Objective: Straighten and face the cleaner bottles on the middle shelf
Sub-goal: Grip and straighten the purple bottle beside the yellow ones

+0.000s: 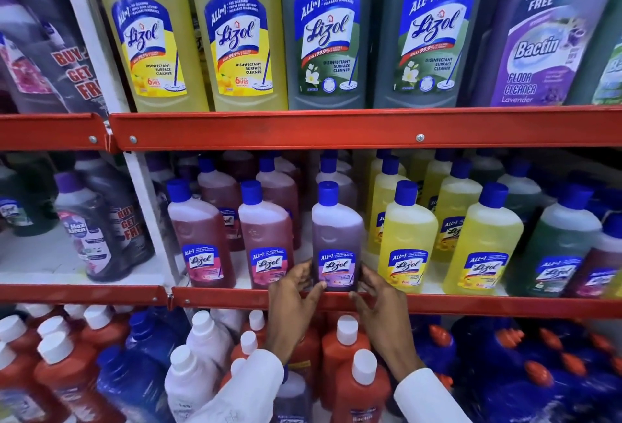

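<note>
Hands at the front edge of the middle shelf (471, 304), both on one item — a purple cleaner bottle (337, 237) with a blue cap. The bottle stands upright at the shelf's front lip, its Lizol label facing outward, between a pink bottle (266, 237) to its left and a yellow bottle (409, 240) to its right.

Left hand (292, 298): fingers loosely curled against the lower left side of the purple bottle, thumb tip laid on the lower left corner of the label. Right hand (378, 301): fingers pressed to the lower right side of the bottle, thumb resting along the red shelf rail just below it. Together the two hands clasp the base from either side. Both wrists wear white sleeves (427, 395).

Front row of the middle shelf, left to right: two pink bottles, the purple one, two yellow bottles, then a green bottle (558, 247) — labels of those in view face forward. Further bottles stand in rows behind.

Upper shelf (336, 126) carries larger yellow, green and lavender bottles. Below, white-capped orange bottles (340, 355) and blue bottles crowd the lower level.
</note>
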### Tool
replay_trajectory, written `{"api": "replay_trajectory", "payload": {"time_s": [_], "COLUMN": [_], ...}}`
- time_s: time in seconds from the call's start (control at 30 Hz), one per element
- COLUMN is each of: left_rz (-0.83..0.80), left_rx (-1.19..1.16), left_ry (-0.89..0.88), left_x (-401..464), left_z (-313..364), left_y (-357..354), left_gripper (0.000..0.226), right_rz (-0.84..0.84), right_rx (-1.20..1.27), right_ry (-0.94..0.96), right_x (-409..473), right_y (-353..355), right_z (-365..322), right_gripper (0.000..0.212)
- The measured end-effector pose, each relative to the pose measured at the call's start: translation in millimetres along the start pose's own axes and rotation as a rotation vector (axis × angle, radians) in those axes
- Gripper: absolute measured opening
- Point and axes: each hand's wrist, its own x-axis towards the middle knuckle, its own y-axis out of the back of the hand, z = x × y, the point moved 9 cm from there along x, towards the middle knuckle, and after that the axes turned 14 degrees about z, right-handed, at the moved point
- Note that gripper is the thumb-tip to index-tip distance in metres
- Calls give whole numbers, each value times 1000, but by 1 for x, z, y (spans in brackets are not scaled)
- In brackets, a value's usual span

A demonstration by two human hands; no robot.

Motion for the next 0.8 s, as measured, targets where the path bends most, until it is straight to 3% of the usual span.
{"api": "replay_trajectory", "payload": {"time_s": [0.37,0.43,0.53,0.6,0.7,0.8], "left_rz": [-30,30,248,291,122,-28], "left_rx": [-12,10,-14,-64,-84,-30], "left_ry": [-3,-26,-105,-195,-237,-165], "left_x": [-2,-5,-20,-35,-50,-53], "left_z": [7,8,26,48,67,62], "left_y": [1,5,21,18,-15,-56], "left_gripper": [43,44,34,22,20,30], "right_rz": [15,33,198,363,477,388], "right_rx": [-1,18,54,36,31,-14], "right_ry": [-28,-46,-66,-29,-42,-59], "right_x": [-1,-3,-8,-12,-8,6], "right_y": [-1,5,39,73,104,108], "right_z": [5,7,13,16,25,39], "right_gripper": [59,56,41,34,35,42]}}
